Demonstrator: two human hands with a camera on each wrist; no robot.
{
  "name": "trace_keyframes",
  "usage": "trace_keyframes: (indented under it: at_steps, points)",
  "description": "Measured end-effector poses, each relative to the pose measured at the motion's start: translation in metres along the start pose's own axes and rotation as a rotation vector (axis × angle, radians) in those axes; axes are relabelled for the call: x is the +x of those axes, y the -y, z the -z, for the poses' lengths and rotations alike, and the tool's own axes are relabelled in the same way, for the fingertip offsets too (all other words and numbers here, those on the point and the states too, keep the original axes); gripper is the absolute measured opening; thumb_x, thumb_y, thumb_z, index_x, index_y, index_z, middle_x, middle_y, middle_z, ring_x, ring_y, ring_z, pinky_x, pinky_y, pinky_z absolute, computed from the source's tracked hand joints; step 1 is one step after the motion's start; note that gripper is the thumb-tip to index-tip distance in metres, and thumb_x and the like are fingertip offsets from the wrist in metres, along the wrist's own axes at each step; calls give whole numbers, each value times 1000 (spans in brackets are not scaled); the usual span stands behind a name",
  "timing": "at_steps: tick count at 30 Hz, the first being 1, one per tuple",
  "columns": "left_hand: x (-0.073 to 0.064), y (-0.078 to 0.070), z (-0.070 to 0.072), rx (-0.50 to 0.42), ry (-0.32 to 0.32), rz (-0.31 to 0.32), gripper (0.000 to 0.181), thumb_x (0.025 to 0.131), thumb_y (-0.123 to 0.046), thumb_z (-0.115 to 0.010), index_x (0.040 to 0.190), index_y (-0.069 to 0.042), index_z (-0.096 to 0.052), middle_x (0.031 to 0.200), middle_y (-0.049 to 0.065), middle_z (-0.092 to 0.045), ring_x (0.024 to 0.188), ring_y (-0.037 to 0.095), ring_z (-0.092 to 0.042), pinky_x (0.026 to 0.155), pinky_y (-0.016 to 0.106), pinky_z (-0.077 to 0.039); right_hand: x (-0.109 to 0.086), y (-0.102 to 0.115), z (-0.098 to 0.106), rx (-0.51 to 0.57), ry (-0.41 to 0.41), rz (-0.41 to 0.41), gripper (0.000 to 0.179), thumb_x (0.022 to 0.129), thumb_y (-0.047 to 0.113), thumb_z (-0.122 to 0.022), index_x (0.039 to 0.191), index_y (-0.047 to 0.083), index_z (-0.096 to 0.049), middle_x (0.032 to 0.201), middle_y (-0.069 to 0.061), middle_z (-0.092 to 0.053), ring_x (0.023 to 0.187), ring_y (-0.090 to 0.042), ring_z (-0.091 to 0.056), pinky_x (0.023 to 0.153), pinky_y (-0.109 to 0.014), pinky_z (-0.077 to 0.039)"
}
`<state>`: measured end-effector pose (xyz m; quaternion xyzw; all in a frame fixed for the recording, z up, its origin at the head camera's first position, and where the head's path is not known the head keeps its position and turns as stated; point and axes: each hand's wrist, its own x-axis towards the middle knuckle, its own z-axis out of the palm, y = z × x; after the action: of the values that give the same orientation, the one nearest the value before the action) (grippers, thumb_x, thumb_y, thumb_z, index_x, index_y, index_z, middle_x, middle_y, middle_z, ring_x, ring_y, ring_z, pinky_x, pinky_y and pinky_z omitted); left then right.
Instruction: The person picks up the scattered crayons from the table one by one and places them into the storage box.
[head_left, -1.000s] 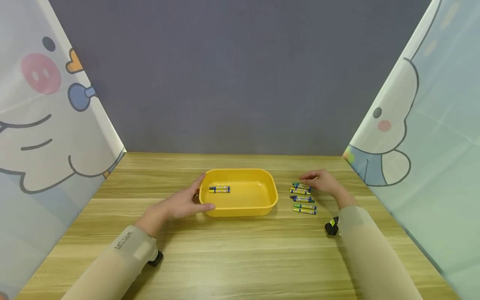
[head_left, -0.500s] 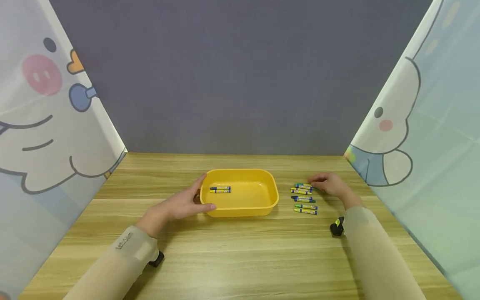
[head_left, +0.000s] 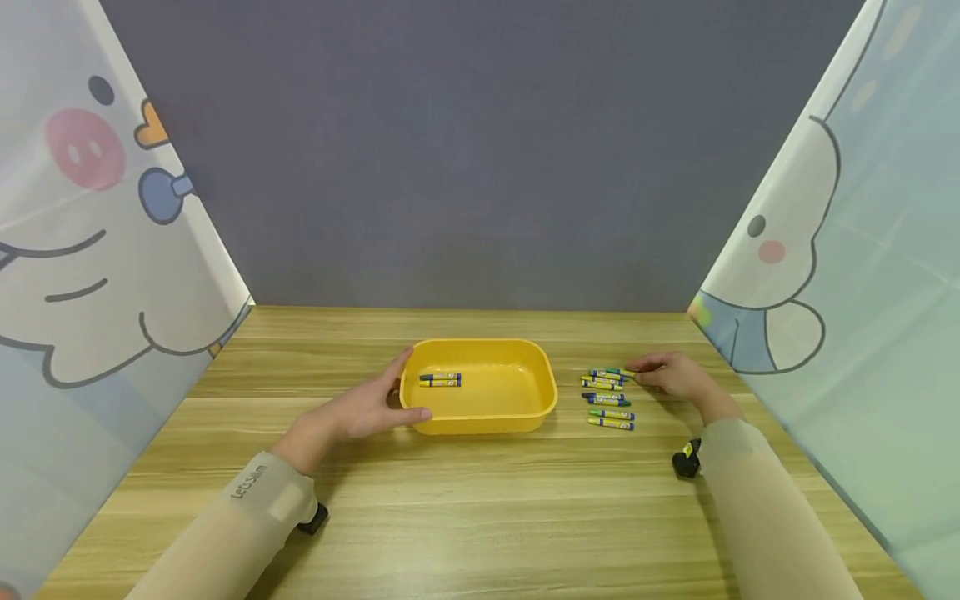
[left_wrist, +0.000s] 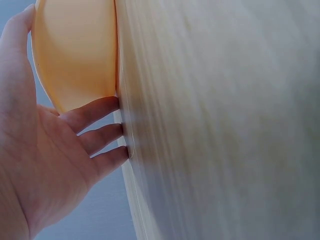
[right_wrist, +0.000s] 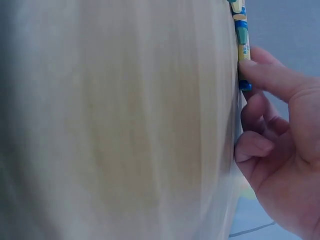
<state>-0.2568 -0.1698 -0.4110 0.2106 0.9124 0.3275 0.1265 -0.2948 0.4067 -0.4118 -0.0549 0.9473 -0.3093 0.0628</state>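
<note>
My right hand [head_left: 675, 375] pinches the blue-capped end of a green-tipped crayon [head_left: 620, 372] in a yellow wrapper, thumb on top in the right wrist view. That crayon [right_wrist: 243, 47] lies low over the wood, its tip overlapping the back of a group of crayons [head_left: 602, 384]. My left hand [head_left: 371, 406] spans the left end of a yellow plastic tray [head_left: 480, 425], with the thumb at the front rim and the forefinger at the back corner. In the left wrist view its fingers [left_wrist: 100, 137] are spread and fairly straight, tips at the tabletop. Two crayons [head_left: 440, 380] lie side by side inside the tray.
More crayons lie in pairs below the group: dark-tipped ones [head_left: 607, 400], then a green-tipped one [head_left: 612, 414] and a yellow-tipped one [head_left: 611, 423]. A dark grey panel [head_left: 480, 167] stands behind the wooden table [head_left: 480, 517]. Cartoon-printed sheets [head_left: 847, 333] flank both sides.
My right hand has moved slightly right and now pinches the green-tipped crayon, which has shifted right out of line with the group. The left hand and the tray have stayed in place.
</note>
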Motion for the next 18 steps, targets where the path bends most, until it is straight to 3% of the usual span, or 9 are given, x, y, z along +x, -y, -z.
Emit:
trace_keyframes:
  at_steps: [3,9,18]
  points:
    - [-1,0,0,3,-2,2,129,92,-74,-76,179,-21,4,163,18,-56,146,35,-59,124,63,-42,-1,2,-1,-8,2,12,35,109,19,-69,140,3,-74,123,-19,-76,85,-16,-61,71,-31,-52]
    - [-1,0,-1,0,-5,8,129,92,-74,-76,179,-21,3,162,18,-58,146,35,-59,124,63,-42,0,16,-2,-1,-37,58,38,111,29,-66,143,9,-74,138,-23,-71,111,-29,-69,85,-36,-55]
    - [-1,-1,-1,6,-6,12,129,91,-75,-76,179,-21,3,162,18,-58,145,35,-59,123,64,-42,4,68,-12,46,-60,111,33,110,32,-70,138,18,-78,140,-19,-69,109,-33,-68,82,-38,-57]
